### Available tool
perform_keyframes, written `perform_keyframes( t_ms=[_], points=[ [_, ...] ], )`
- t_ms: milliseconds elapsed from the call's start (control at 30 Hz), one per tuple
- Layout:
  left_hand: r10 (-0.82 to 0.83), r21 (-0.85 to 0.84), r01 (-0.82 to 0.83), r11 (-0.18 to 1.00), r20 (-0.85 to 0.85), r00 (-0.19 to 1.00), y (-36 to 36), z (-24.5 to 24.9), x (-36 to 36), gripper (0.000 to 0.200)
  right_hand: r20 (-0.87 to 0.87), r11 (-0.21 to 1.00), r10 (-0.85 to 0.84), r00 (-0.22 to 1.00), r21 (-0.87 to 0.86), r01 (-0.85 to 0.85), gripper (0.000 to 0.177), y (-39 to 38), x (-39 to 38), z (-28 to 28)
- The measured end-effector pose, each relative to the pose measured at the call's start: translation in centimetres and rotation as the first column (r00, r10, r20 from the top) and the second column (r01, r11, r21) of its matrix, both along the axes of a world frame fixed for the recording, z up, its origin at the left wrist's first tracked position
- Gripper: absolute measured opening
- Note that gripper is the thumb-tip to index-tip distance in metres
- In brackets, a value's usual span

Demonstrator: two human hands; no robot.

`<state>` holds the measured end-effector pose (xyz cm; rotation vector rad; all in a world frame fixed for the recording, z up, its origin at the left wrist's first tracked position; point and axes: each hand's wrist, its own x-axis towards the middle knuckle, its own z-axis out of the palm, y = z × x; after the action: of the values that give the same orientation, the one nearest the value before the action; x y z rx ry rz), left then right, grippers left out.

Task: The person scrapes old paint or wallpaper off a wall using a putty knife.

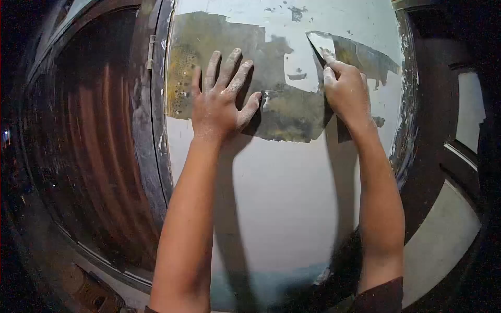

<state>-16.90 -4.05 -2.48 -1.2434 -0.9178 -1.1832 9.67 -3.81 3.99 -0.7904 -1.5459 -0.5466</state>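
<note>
My left hand (218,107) lies with fingers spread against a scraped grey-brown patch (292,117) of the wall, its skin dusted white. My right hand (348,93) is closed around a putty knife (322,43), whose blade meets the wall near the upper right of that patch. Most of the knife's handle is hidden in my fist. Just left of the blade an island of white paint (301,68) remains on the grey surface. White paint (287,193) covers the wall below both hands.
A dark wooden frame with a hinge (151,52) borders the wall on the left, beside a dark panel with reddish-brown folds (99,146). On the right stands another worn frame (409,99), then dark woodwork with pale panels (446,245).
</note>
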Motion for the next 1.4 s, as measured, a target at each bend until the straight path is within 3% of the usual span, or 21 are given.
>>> perform_keyframes(
  t_ms=[233, 267, 533, 667, 767, 833, 933, 967, 1033, 1067, 1100, 1133, 1233, 1267, 1300, 1400],
  points=[
    [0.035, -0.006, -0.035, 0.999, -0.008, 0.999, -0.1, 0.0, 0.0, 0.065, 0.015, 0.997, -0.072, 0.997, -0.034, 0.072, 0.036, -1.5, -0.7, 0.3],
    [0.034, -0.009, -0.034, 0.999, -0.010, 0.999, 0.0, -0.1, 0.0, 0.065, -0.020, 0.990, -0.060, 0.998, -0.133, 0.057, 0.034, -1.8, -0.8, 0.5],
    [0.055, -0.025, -0.055, 0.998, 0.004, 0.998, -0.3, -0.2, 0.4, 0.064, 0.013, 0.996, -0.087, 0.996, -0.014, 0.087, 0.034, -1.1, -0.5, 0.7],
    [0.043, -0.016, -0.044, 0.999, -0.007, 0.999, -0.3, 0.0, -0.1, 0.066, 0.027, 0.995, -0.050, 0.998, -0.090, 0.053, 0.036, -1.5, 1.3, -1.5],
    [0.062, -0.024, -0.063, 0.998, -0.008, 0.998, -0.5, -0.1, 0.0, 0.066, 0.004, 0.998, 0.020, 1.000, -0.052, -0.020, 0.037, -1.2, 2.3, -3.7],
    [0.085, -0.017, -0.085, 0.996, -0.012, 0.996, -0.6, 0.0, 0.1, 0.065, -0.006, 0.982, -0.004, 1.000, -0.186, 0.003, 0.038, -2.1, 2.7, -4.6],
    [0.083, -0.047, -0.083, 0.995, 0.004, 0.997, -1.0, 0.0, 0.4, 0.064, 0.032, 0.995, 0.019, 0.999, -0.098, -0.016, 0.037, -0.6, 3.9, -6.8],
    [0.097, -0.055, -0.096, 0.994, 0.002, 0.995, -1.1, 0.0, 0.5, 0.064, 0.019, 0.995, 0.104, 0.994, -0.010, -0.104, 0.036, 0.1, 4.4, -7.6],
    [0.122, -0.060, -0.122, 0.991, -0.006, 0.993, -0.9, 0.1, 0.3, 0.065, -0.040, 0.985, 0.074, 0.996, -0.153, -0.079, 0.035, -1.6, 5.6, -8.4],
    [0.131, -0.063, -0.131, 0.989, -0.002, 0.991, -0.8, 0.0, 0.4, 0.065, -0.095, 0.985, 0.047, 0.994, -0.163, -0.062, 0.031, -1.9, 6.4, -9.1],
    [0.141, -0.071, -0.140, 0.988, 0.008, 0.990, -0.8, -0.1, 0.6, 0.066, -0.074, 0.998, -0.033, 0.997, -0.055, 0.029, 0.028, 0.3, 8.1, -10.3],
    [0.142, -0.053, -0.143, 0.988, -0.007, 0.990, -0.3, -0.2, 0.5, 0.068, -0.124, 0.997, -0.007, 0.992, -0.082, -0.004, 0.028, 0.2, 8.9, -10.8],
    [0.154, -0.039, -0.155, 0.987, -0.017, 0.988, 0.9, -0.9, 3.5, 0.071, -0.183, 0.974, -0.043, 0.982, -0.227, 0.001, 0.029, -0.1, 10.8, -11.1],
    [0.108, -0.059, -0.112, 0.992, -0.059, 0.992, 1.2, -0.9, 5.2, 0.073, -0.184, 0.996, 0.086, 0.979, 0.004, -0.087, 0.030, 1.8, 11.1, -11.4],
    [0.061, -0.076, -0.069, 0.995, -0.102, 0.993, 1.3, -0.7, 7.4, 0.074, -0.153, 0.992, 0.048, 0.987, -0.110, -0.065, 0.030, 3.1, 12.1, -11.0],
    [-0.079, -0.100, 0.062, 0.993, -0.173, 0.982, 1.7, 0.0, 13.0, 0.072, -0.189, 0.992, 0.033, 0.981, -0.116, -0.055, 0.030, 2.3, 11.7, -9.7]
  ],
)
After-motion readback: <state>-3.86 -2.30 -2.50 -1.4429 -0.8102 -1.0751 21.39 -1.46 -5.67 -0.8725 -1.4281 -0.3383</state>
